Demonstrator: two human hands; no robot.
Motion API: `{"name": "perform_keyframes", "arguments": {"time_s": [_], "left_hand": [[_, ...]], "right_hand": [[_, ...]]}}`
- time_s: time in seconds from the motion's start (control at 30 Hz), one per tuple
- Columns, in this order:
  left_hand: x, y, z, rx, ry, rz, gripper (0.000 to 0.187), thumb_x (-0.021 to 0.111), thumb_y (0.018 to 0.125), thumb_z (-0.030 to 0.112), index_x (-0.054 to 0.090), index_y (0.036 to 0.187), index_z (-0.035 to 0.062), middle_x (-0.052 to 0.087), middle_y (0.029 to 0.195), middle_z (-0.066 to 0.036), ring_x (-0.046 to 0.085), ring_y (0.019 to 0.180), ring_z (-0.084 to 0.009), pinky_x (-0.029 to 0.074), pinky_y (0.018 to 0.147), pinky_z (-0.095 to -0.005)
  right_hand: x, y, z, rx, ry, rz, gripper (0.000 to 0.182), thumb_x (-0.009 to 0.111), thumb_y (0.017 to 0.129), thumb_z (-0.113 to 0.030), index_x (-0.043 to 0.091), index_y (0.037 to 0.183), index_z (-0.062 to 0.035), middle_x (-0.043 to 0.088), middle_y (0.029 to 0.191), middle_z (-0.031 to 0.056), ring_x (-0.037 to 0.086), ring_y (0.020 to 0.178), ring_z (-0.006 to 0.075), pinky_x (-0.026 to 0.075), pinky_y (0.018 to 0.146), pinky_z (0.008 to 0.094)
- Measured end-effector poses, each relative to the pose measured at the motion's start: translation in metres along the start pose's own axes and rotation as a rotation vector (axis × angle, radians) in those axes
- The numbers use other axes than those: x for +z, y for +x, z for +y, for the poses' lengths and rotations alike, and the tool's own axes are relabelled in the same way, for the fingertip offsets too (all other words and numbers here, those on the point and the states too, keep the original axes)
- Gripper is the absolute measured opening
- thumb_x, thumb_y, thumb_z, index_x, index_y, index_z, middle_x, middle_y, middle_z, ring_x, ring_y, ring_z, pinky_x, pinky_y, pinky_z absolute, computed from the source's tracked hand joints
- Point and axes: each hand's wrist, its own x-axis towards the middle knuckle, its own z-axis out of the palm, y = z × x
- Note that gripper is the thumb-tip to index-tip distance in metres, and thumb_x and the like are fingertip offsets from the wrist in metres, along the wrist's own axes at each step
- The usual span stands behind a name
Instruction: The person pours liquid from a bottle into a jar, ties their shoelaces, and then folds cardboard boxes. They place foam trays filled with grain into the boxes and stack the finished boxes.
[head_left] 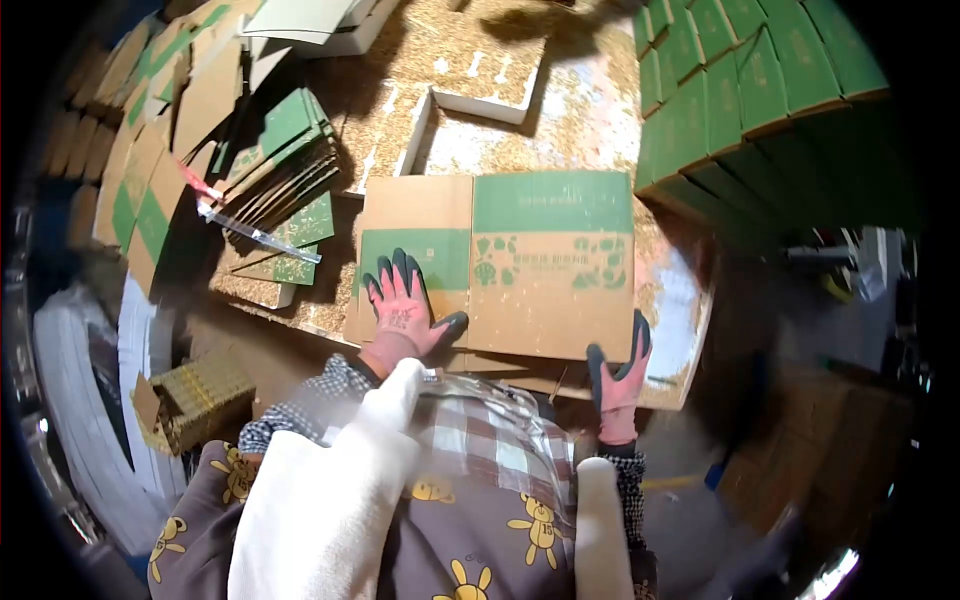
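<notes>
A flattened cardboard box, brown with green bands and green printing, lies on the worktable in front of me. My left hand, in a pink glove with dark fingertips, rests flat on its left panel with the fingers spread. At the box's lower right corner is my right hand, gloved the same way, thumb and fingers apart around the corner. Whether it presses on the edge cannot be made out. More cardboard shows beneath the near edge of the box.
Folded green-and-brown cartons are piled at the left of the worktable. Rows of green boxes stand at the upper right. White-edged foam pieces lie behind the flat box. A yellowish bundle sits lower left.
</notes>
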Motion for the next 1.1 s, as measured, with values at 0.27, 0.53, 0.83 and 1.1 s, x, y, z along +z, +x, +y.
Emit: {"name": "perform_keyframes", "arguments": {"time_s": [0.27, 0.53, 0.83, 1.1], "left_hand": [[-0.207, -0.011, -0.032, 0.899, -0.085, -0.188, 0.065, 0.077, 0.065, 0.030, 0.057, 0.125, 0.0163, 0.055, 0.124, -0.013, 0.057, 0.110, -0.0319, 0.050, 0.088, -0.0401], [-0.239, 0.058, -0.103, 0.313, -1.501, -0.090, 0.038, 0.070, 0.082, 0.008, 0.057, 0.116, -0.0013, 0.063, 0.088, -0.004, 0.060, 0.080, -0.0084, 0.051, 0.071, -0.0228], [-0.218, 0.033, -0.099, 0.993, 0.038, -0.096, 0.070, 0.077, 0.070, 0.022, 0.051, 0.135, 0.0218, 0.027, 0.147, -0.023, 0.027, 0.134, -0.0474, 0.028, 0.110, -0.0519], [-0.122, 0.062, -0.083, 0.140, -1.393, -0.201, 0.084, 0.073, 0.079, 0.025, 0.027, 0.145, 0.0014, 0.044, 0.135, -0.021, 0.049, 0.119, -0.0280, 0.042, 0.099, -0.0332]], "right_hand": [[-0.063, 0.094, -0.091, 0.409, 1.190, 0.015, 0.054, 0.059, 0.090, -0.014, 0.041, 0.141, -0.0100, 0.059, 0.118, 0.0095, 0.060, 0.093, 0.0145, 0.050, 0.064, 0.0237], [-0.062, 0.152, -0.092, -0.348, 0.598, -0.262, 0.046, 0.063, 0.083, -0.011, 0.052, 0.126, 0.0018, 0.055, 0.121, 0.0082, 0.054, 0.105, 0.0173, 0.043, 0.091, 0.0272], [0.033, 0.138, -0.156, -0.395, -0.459, 0.212, 0.075, 0.073, 0.070, -0.041, 0.047, 0.130, -0.0053, 0.031, 0.144, 0.0187, 0.025, 0.136, 0.0398, 0.011, 0.110, 0.0623], [-0.008, 0.094, -0.212, -0.511, -0.278, -0.236, 0.090, 0.066, 0.067, -0.063, 0.046, 0.128, 0.0005, 0.050, 0.125, 0.0224, 0.045, 0.118, 0.0393, 0.030, 0.104, 0.0496]]}}
